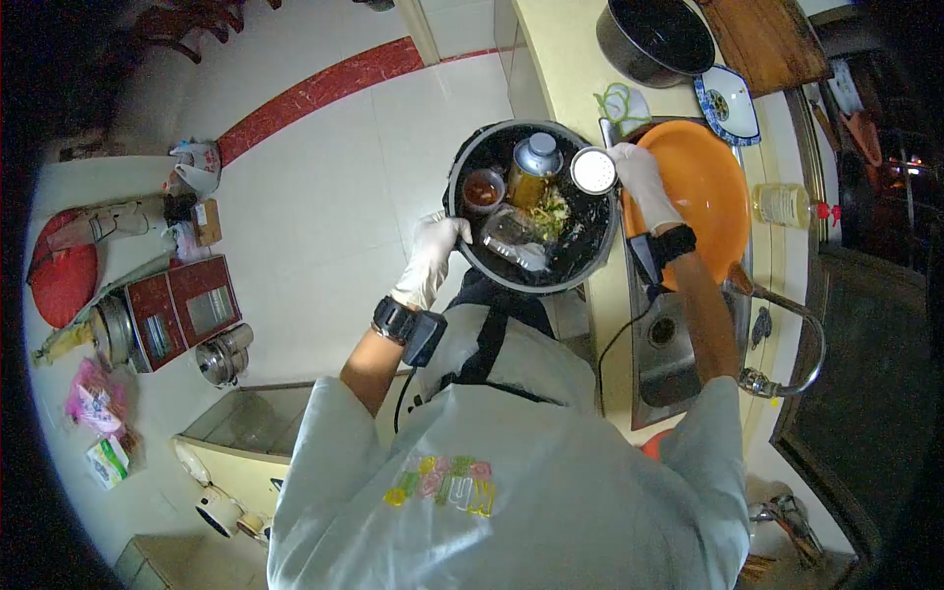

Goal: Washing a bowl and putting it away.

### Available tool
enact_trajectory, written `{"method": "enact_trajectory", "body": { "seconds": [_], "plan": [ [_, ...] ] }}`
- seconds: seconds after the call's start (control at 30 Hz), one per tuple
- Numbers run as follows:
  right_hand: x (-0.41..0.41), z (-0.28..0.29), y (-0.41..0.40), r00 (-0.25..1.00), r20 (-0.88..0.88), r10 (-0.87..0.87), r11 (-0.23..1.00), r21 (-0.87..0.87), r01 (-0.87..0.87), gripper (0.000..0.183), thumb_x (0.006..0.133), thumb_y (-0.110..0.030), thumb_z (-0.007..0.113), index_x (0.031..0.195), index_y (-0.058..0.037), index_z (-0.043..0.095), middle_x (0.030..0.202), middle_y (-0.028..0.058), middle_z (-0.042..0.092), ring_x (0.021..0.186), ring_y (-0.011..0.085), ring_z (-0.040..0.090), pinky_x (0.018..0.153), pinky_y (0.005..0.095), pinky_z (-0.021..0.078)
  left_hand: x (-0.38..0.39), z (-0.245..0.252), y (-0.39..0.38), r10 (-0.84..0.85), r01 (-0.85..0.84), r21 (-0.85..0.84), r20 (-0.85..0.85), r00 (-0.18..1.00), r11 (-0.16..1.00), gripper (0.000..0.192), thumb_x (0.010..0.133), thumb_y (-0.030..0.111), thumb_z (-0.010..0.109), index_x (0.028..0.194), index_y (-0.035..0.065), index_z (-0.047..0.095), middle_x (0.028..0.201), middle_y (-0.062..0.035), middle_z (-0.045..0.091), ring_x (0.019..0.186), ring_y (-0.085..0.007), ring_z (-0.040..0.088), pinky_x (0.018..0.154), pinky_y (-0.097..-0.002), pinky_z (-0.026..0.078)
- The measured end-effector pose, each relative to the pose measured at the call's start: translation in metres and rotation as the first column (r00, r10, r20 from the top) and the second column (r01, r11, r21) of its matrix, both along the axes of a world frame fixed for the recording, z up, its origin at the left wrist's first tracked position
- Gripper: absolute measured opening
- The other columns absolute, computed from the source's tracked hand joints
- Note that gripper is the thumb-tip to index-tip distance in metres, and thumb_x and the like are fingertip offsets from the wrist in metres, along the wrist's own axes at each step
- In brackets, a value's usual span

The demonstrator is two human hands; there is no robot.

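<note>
My left hand (435, 247), in a white glove, grips the near left rim of a round trash bin (461, 258) lined with a black bag. Inside lie a metal-topped can (537, 169), a clear plastic cup (484, 190) with reddish-brown contents, a crumpled clear plastic container (516, 240) and food scraps (550, 214). My right hand (641, 173), gloved as well, holds a round metal sink strainer (593, 170) with small holes over the bin's right side. Under my right forearm sits an orange plastic basin (712, 199) in the sink.
The steel sink (664, 376) has a curved faucet (815, 332) at its right. Along the counter stand a dark pot (627, 55), a folded cloth (624, 107), a blue-rimmed dish (726, 105), a wooden cutting board (771, 44) and a bottle of yellow liquid (780, 205). Cables hang from both wrists.
</note>
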State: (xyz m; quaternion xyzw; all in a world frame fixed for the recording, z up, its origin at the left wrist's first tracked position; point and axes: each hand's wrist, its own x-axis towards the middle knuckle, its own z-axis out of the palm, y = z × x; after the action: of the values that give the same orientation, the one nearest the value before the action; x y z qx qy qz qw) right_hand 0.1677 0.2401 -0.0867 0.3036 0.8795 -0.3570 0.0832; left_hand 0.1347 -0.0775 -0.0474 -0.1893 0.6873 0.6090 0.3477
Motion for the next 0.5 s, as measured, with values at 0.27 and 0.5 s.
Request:
{"method": "enact_trajectory", "body": {
  "seconds": [0.27, 0.5],
  "plan": [
    [0.007, -0.005, -0.007, 0.979, -0.202, 0.013, 0.996, -0.086, -0.031, 0.020, 0.083, -0.019, 0.050, 0.076, -0.0008, 0.056, 0.062, 0.0002, 0.051, 0.059, 0.0090, 0.044, 0.057, 0.0247, 0.0380, -0.002, 0.002, 0.001, -0.012, 0.012, 0.011, -0.035, 0.999, 1.000, 0.005, 0.055, -0.002, 0.053, 0.053, 0.0025, 0.054, 0.051, -0.0017, 0.049, 0.047, -0.0121, 0.043, 0.046, -0.0244, 0.033],
    [0.011, -0.015, -0.002, 0.993, -0.122, 0.013, 1.000, -0.006, -0.013, 0.020, 0.081, -0.020, 0.050, 0.077, -0.0003, 0.056, 0.063, 0.0048, 0.054, 0.060, 0.0119, 0.048, 0.057, 0.0290, 0.0399, 0.001, 0.011, -0.002, -0.121, 0.120, -0.021, -0.023, 0.992, 0.993, 0.009, 0.059, -0.004, 0.050, 0.055, 0.0033, 0.054, 0.050, -0.0014, 0.049, 0.045, -0.0115, 0.043, 0.043, -0.0232, 0.033]
  ]
}}
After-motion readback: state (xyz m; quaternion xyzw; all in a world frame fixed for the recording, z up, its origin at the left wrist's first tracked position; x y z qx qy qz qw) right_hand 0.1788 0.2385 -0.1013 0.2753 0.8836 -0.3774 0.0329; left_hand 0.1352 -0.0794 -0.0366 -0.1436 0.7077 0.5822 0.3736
